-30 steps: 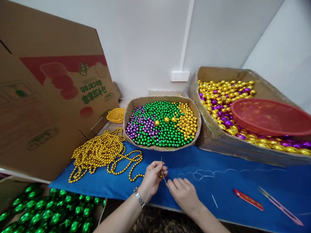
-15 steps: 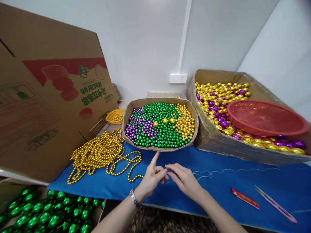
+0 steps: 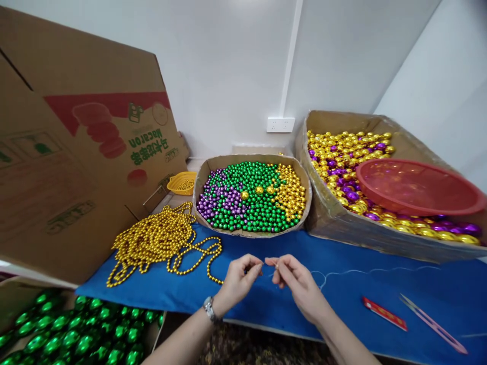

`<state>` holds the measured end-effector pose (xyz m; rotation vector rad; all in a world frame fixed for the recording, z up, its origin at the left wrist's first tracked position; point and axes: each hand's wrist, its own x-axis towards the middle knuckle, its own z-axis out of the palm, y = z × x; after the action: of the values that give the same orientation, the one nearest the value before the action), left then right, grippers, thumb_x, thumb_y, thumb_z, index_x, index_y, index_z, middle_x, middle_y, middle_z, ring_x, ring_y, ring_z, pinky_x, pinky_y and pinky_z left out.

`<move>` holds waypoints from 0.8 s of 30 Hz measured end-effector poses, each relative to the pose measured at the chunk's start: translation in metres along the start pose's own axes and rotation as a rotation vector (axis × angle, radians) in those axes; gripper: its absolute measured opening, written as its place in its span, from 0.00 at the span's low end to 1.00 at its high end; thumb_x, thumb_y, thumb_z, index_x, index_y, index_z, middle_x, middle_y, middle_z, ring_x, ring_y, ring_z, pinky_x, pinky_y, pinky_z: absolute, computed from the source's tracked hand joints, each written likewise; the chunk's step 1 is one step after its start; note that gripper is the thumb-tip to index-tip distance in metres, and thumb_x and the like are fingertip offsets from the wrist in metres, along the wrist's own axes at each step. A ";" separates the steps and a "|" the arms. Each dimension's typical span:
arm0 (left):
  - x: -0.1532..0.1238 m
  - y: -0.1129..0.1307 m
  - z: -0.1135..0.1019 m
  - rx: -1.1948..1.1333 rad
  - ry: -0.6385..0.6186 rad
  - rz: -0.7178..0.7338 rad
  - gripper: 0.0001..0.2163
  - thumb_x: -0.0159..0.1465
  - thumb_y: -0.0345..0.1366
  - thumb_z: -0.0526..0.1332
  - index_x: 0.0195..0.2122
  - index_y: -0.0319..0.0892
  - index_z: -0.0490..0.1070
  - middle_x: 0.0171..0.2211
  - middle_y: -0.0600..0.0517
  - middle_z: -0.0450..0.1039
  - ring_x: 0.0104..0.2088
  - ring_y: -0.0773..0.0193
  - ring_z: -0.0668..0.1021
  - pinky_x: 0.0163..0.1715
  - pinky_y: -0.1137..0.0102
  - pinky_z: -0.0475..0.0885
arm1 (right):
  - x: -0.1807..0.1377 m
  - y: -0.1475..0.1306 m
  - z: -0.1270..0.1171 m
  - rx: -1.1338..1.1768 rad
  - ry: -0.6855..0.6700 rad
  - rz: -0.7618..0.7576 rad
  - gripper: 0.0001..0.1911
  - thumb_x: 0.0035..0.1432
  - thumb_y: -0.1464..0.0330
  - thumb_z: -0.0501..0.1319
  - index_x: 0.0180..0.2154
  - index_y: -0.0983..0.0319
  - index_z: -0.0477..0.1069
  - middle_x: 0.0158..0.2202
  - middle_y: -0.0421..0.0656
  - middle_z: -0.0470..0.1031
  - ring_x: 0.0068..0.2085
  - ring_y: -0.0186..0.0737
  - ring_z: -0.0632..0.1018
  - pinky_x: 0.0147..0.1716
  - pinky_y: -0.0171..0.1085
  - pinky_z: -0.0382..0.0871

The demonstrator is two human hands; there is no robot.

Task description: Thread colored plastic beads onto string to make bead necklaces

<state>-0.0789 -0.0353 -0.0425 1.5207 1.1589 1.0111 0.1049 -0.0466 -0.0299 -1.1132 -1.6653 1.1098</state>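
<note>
My left hand (image 3: pixel 241 278), with a metal watch (image 3: pixel 210 309) on its wrist, is closed in a pinch; what its fingertips hold is too small to make out. Close beside it, almost fingertip to fingertip, my right hand (image 3: pixel 296 284) pinches a thin clear thread. From there the thread (image 3: pixel 355 271) loops and trails away to the right across the blue cloth (image 3: pixel 338 304). Ahead of both hands stands a cut-down cardboard box (image 3: pixel 249 234) of green, purple and gold beads (image 3: pixel 254 177). Three larger gold beads (image 3: pixel 259 190) lie on top of them.
A pile of gold bead strings (image 3: pixel 155 235) lies left, near a yellow basket (image 3: pixel 182 183) and large carton (image 3: pixel 87 167). Right are a box (image 3: pixel 342 230) of gold and purple balls, a red basin (image 3: pixel 418 187), a red packet (image 3: pixel 384 313) and pink tweezers (image 3: pixel 433 324). Green balls (image 3: pixel 72 334) sit lower left.
My left index finger was stretched forward and is now curled into the pinch. My right hand has turned and shifted slightly right, and the thread's loop beside it has changed shape.
</note>
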 end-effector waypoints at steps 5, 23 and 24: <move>0.001 0.001 0.005 -0.253 -0.073 -0.170 0.15 0.57 0.46 0.62 0.31 0.37 0.75 0.25 0.51 0.72 0.26 0.68 0.69 0.27 0.74 0.63 | 0.000 0.009 0.006 -0.695 -0.032 -0.498 0.12 0.64 0.71 0.49 0.39 0.58 0.71 0.46 0.48 0.75 0.41 0.41 0.75 0.39 0.39 0.69; -0.004 -0.006 0.008 -0.178 -0.154 -0.125 0.15 0.60 0.47 0.59 0.29 0.38 0.71 0.25 0.53 0.69 0.25 0.69 0.68 0.26 0.75 0.64 | -0.004 0.015 0.004 -0.648 0.066 -0.243 0.14 0.65 0.64 0.47 0.35 0.58 0.70 0.35 0.44 0.69 0.33 0.36 0.74 0.33 0.35 0.69; -0.004 -0.006 0.008 -0.179 -0.175 -0.120 0.15 0.60 0.47 0.59 0.30 0.38 0.71 0.25 0.53 0.69 0.25 0.69 0.68 0.26 0.75 0.64 | -0.003 0.016 0.004 -0.647 0.062 -0.239 0.14 0.65 0.64 0.48 0.35 0.58 0.70 0.35 0.45 0.69 0.33 0.37 0.74 0.33 0.35 0.69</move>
<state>-0.0733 -0.0405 -0.0504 1.3525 0.9968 0.8587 0.1052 -0.0471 -0.0465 -1.2700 -2.1086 0.3765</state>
